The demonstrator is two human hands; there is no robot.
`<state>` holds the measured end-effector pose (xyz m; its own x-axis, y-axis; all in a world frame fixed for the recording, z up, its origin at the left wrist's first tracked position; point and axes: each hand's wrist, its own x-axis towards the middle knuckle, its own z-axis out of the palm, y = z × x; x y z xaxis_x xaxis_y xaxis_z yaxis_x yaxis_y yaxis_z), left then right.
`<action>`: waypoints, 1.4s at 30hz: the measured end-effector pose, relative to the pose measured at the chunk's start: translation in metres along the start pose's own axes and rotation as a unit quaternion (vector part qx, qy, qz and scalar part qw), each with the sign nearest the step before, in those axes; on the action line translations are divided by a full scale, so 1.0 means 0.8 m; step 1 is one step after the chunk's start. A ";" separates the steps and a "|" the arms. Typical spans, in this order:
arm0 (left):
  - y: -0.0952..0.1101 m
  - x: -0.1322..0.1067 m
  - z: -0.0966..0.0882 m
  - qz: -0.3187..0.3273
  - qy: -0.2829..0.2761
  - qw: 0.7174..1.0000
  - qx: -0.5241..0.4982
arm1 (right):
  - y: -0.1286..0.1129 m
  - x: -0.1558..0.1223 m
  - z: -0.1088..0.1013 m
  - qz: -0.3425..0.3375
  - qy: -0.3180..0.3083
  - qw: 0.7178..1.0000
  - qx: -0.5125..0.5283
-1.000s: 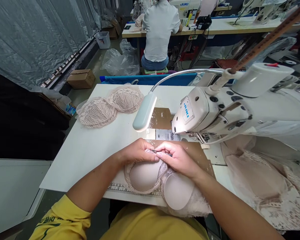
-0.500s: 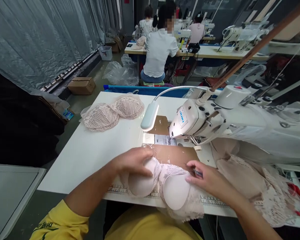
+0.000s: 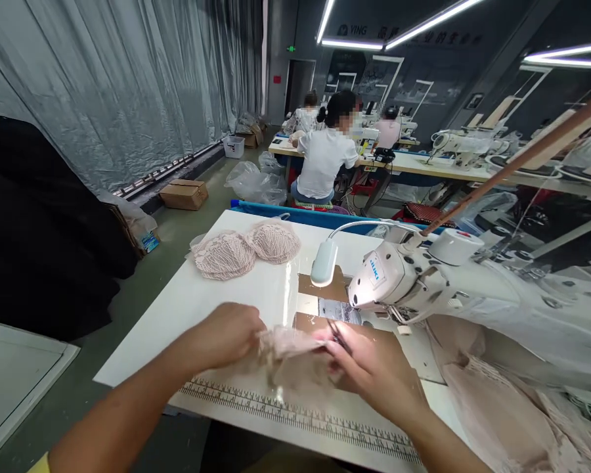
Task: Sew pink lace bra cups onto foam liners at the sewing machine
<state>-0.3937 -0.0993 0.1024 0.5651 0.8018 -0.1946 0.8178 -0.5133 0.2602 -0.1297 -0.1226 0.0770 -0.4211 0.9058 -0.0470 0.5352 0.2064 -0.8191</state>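
A pale pink lace bra (image 3: 295,348), blurred by motion, hangs between my two hands just above the table's front part. My left hand (image 3: 234,335) is closed on its left end. With thumb and fingers pinched, my right hand (image 3: 364,361) grips the other end of the fabric. A small dark two-pronged tool (image 3: 339,336), perhaps thread snips or tweezers, is also tucked in my right fingers. Beyond my hands stands a white sewing machine (image 3: 384,276), its needle area lit by a small lamp (image 3: 324,263). The blur hides the bra's exact folds.
Another lace bra (image 3: 226,255) lies at the table's far left. Beige fabric (image 3: 502,401) is heaped at the right, beside the machine. Brown card (image 3: 320,323) covers part of the tabletop, and a ruler strip (image 3: 295,415) runs along the front edge. A co-worker (image 3: 325,157) sits ahead.
The bra has come up off the front edge and is now stretched between both hands, its cups no longer facing up flat. My left hand has closed. The view has tilted upward.
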 end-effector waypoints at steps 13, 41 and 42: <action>-0.186 0.091 -0.011 -0.089 0.291 0.952 0.048 | 0.022 0.246 0.044 -0.246 0.128 0.954 -0.118; 0.120 0.081 0.128 0.286 -0.104 0.951 -0.053 | 0.188 -0.220 -0.099 0.205 0.355 0.844 -0.346; 0.136 0.071 0.127 0.304 -0.133 0.939 -0.086 | 0.193 -0.221 -0.103 0.224 0.331 0.846 -0.353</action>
<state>-0.2619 -0.1405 0.0236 0.9481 0.2592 -0.1842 0.3180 -0.7759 0.5448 0.0876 -0.2205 0.0058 0.3170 0.9118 0.2609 0.9351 -0.2545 -0.2467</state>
